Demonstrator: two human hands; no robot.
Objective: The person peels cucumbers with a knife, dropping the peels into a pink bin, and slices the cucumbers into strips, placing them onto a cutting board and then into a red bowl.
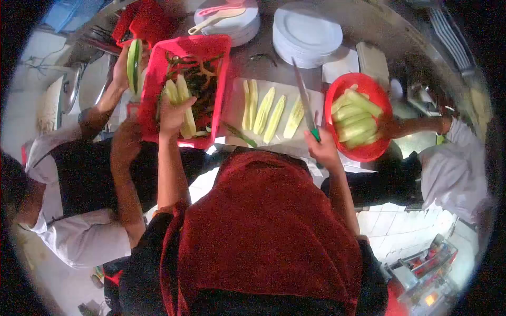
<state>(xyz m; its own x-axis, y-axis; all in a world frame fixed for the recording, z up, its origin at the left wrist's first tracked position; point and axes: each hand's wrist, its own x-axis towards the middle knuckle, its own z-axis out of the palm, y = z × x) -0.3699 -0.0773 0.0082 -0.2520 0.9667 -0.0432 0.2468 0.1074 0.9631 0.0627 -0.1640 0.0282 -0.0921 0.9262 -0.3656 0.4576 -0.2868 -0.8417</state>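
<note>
My left hand (pixel 173 115) is closed around peeled cucumber pieces (pixel 183 89) over a red rectangular basket (pixel 224 63). Dark green peelings (pixel 203 87) lie inside that basket. In my right hand (pixel 325 149) is a knife (pixel 300 84) with a green handle, its blade pointing up and away from me. The blade crosses the right side of a white cutting board (pixel 237 105). Several long, peeled cucumber slices (pixel 264 110) lie side by side on the board. Just right of the knife, a round red bowl (pixel 383 95) holds several peeled cucumbers (pixel 358 113).
A co-worker's hand (pixel 122 68) at left holds a partly peeled cucumber (pixel 134 66). From the right, another person's hand (pixel 392 128) reaches the bowl's edge. Stacked white plates (pixel 308 31) stand behind the board, beside another stack (pixel 237 29) bearing a spatula (pixel 219 18).
</note>
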